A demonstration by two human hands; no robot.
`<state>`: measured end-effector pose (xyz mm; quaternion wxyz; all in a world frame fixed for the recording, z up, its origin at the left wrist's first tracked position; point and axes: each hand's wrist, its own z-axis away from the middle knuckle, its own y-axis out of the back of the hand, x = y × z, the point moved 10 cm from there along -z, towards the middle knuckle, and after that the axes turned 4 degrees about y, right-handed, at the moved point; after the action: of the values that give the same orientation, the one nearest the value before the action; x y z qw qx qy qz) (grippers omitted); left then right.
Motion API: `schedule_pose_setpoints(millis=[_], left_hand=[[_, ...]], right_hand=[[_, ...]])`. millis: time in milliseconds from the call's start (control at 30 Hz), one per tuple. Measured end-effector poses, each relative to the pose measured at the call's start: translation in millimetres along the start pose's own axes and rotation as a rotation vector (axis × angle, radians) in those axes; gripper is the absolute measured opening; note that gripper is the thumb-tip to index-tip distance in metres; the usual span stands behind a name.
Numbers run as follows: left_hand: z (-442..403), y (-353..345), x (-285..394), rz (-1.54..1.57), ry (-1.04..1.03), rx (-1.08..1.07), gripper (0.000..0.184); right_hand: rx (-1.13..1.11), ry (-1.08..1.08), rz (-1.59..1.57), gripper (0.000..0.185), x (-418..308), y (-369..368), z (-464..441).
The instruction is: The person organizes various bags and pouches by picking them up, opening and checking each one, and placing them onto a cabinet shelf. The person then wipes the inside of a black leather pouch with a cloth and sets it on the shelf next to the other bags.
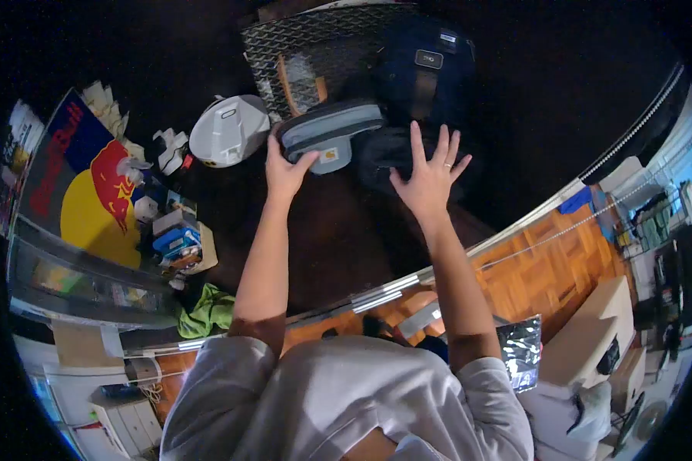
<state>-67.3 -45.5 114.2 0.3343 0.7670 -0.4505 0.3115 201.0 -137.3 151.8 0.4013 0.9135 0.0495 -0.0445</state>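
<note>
Head view: person's L hand (284, 173) has the L end of a grey item (315, 131), thumb over the lower front edge near the sm. patch, other fingers mostly hidden round the far side. Looks like a firm-ish pinch; how tight is unclear. Item is prob. a cap or sm. bag, hard to say which. It's over the dark table (327, 238), in front of the person & L of the R hand; whether it's lifted or resting doesn't show.

R hand (430, 180) grasps nothing: fingers spread wide, palm down, above/beside a dark bundle (384, 157), contact unclear. Dark backpack (428, 84) w/ label sits just beyond; white case (229, 132) is L of the grey item, patterned panel (265, 54) behind it.

Step in hand, as a judgement: handling/positioning the grey item w/ L hand only, R hand free. Next move, if two-handed, calls for R hand to come across & close its fingers on the item's R end, L thumb staying put, keeping clear of the white case approx. alongside.
</note>
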Motion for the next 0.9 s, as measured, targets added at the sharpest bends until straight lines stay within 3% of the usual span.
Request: schedule_pose_setpoints(millis=[33, 100, 133, 233, 400, 500, 667, 900], left_hand=[[-3, -3, 0, -0.015, 0.108, -0.058, 0.08], [-24, 10, 15, -0.069, 0.041, 0.095, 0.067], [-36, 7, 7, -0.033, 0.148, 0.043, 0.061], [-67, -2, -41, -0.118, 0.195, 0.1, 0.061], [-80, -11, -54, -0.035, 0.19, 0.275, 0.053], [-83, -14, -42, -0.089, 0.194, 0.194, 0.053], [-79, -2, -56, -0.229, 0.43, -0.07, 0.079], [-69, 3, -36, -0.104, 0.313, 0.005, 0.087]], right_hand=[[-0.01, 0.0, 0.001, 0.093, -1, -1, -2], [-0.028, -0.008, 0.015, 0.093, 0, -1, -5], [-0.029, -0.012, 0.01, 0.093, 1, -2, -6], [-0.037, -0.013, 0.002, 0.092, -1, -4, -6], [-0.013, -0.019, 0.021, 0.089, -3, -7, -4], [-0.003, -0.008, 0.018, 0.087, -4, -7, -2], [0.011, 0.018, -0.005, 0.085, -7, -1, 2], [0.044, 0.019, 0.002, 0.083, -9, 10, 5]])
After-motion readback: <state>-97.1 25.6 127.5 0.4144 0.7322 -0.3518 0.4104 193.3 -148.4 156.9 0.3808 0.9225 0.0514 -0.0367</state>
